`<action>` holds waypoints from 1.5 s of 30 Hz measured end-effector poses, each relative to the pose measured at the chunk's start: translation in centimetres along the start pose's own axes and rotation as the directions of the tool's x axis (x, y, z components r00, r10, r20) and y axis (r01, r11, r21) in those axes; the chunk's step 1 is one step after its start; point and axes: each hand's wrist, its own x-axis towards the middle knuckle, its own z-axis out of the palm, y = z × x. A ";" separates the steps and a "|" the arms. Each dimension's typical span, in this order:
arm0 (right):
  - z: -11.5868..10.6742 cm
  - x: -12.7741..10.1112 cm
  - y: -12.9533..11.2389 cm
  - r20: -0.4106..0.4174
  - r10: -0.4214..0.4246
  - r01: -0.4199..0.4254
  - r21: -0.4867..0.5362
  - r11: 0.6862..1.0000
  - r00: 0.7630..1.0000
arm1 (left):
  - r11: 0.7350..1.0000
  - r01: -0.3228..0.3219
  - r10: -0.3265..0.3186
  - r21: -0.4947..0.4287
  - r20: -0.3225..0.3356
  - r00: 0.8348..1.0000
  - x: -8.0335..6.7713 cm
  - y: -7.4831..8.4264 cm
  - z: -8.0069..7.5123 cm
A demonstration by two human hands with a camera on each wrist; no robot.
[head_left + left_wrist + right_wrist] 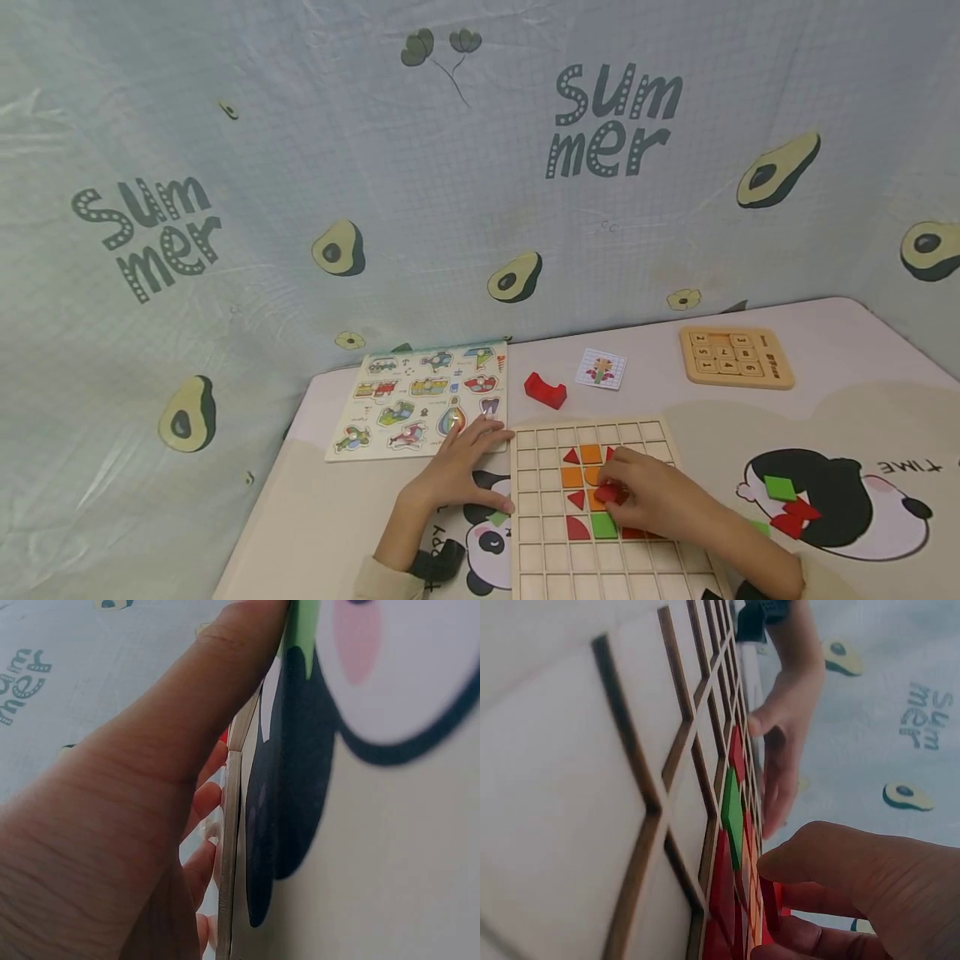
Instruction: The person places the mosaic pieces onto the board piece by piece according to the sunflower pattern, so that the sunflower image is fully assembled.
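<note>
A wooden grid board [529,557] lies in front of me in the head view, with flat red, orange and green pieces set in its squares. Among them are a green square [603,526], a red quarter-round piece [577,528] and an orange square [591,454]. My right hand [660,496] pinches a red piece [771,904] between thumb and fingers, close over the middle of the board. At the board's left edge rests my left hand [450,477], fingers spread and thumb against the rim. The right hand covers some pieces in the head view.
Loose pieces, such as a green square [780,488] and a red piece [787,525], lie right of the board. Behind it are a red notched block [545,391], a pattern card [601,369] and a sliding number puzzle [735,375]. A picture puzzle [390,429] lies at back left.
</note>
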 end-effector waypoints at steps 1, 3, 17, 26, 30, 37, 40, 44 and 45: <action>0.2 0.1 -0.2 0.001 -0.012 0.012 0.000 1.000 1.000 | 1.000 0.002 -0.002 0.000 0.002 1.000 0.0 0.0 0.0; 0.5 0.2 -0.5 0.006 -0.029 0.028 0.004 1.000 1.000 | 1.000 0.005 -0.005 0.002 0.004 1.000 0.0 0.0 0.0; 2.6 0.9 -3.2 0.088 -0.043 0.047 -0.041 0.998 0.995 | 1.000 0.008 -0.008 0.003 0.004 1.000 0.0 0.2 -0.2; 3.3 1.3 -3.7 0.106 -0.079 0.082 -0.027 0.996 0.991 | 1.000 0.006 -0.006 0.008 0.005 1.000 0.0 0.3 -0.3; 3.6 1.5 -3.8 0.127 -0.093 0.097 -0.020 0.995 0.988 | 1.000 0.005 -0.005 0.005 0.005 1.000 0.0 0.2 -0.3; 3.7 1.6 -3.6 0.153 -0.085 0.088 -0.014 0.996 0.985 | 1.000 0.006 -0.006 0.004 0.006 1.000 0.0 0.0 0.0; 3.7 1.5 -3.5 0.159 -0.086 0.088 -0.010 0.996 0.984 | 1.000 0.007 -0.007 0.002 0.003 1.000 0.0 0.0 0.1; 3.6 1.4 -3.4 0.155 -0.100 0.104 -0.019 0.994 0.983 | 1.000 0.007 -0.007 0.002 0.000 1.000 0.0 0.0 0.1; 3.6 1.3 -3.3 0.151 -0.104 0.109 -0.024 0.994 0.983 | 1.000 0.007 -0.007 0.004 0.000 1.000 -0.1 0.0 0.0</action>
